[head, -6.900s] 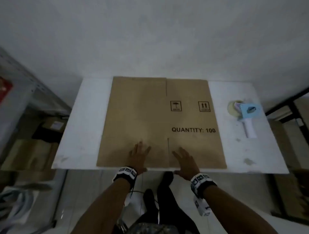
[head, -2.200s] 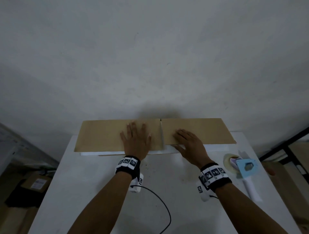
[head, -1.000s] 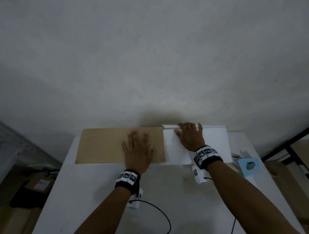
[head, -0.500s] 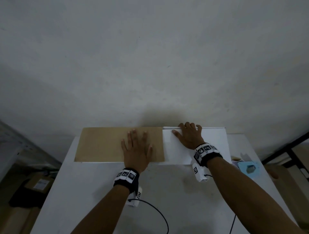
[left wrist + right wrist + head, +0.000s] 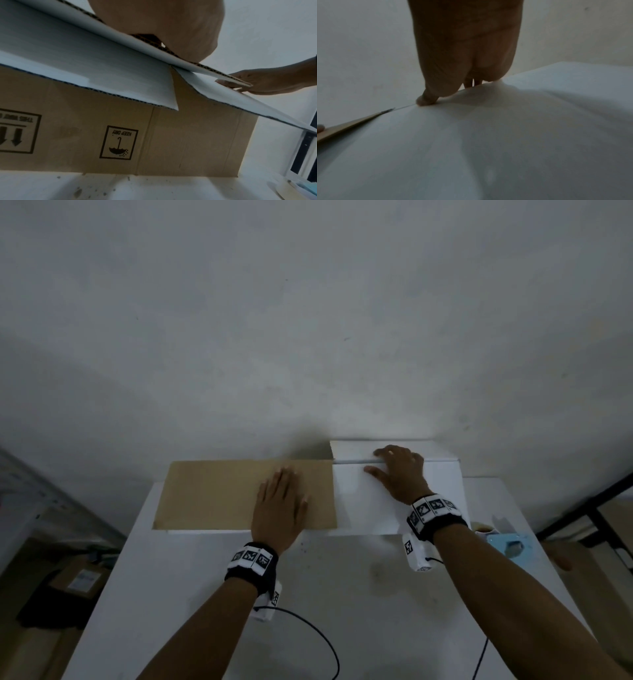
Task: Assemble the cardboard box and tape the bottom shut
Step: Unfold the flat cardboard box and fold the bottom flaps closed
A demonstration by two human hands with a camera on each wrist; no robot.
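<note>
Two hands work a brown corrugated cardboard box standing at the far edge of the white desk. Head view: left hand lies flat, fingers straight, on the brown flap; right hand has its fingers hooked over the far edge of the white-faced flap. A blue tape dispenser sits right of the box. Left wrist view: box wall shows an inverted umbrella mark. Right wrist view: thumb tip presses the flap edge.
</note>
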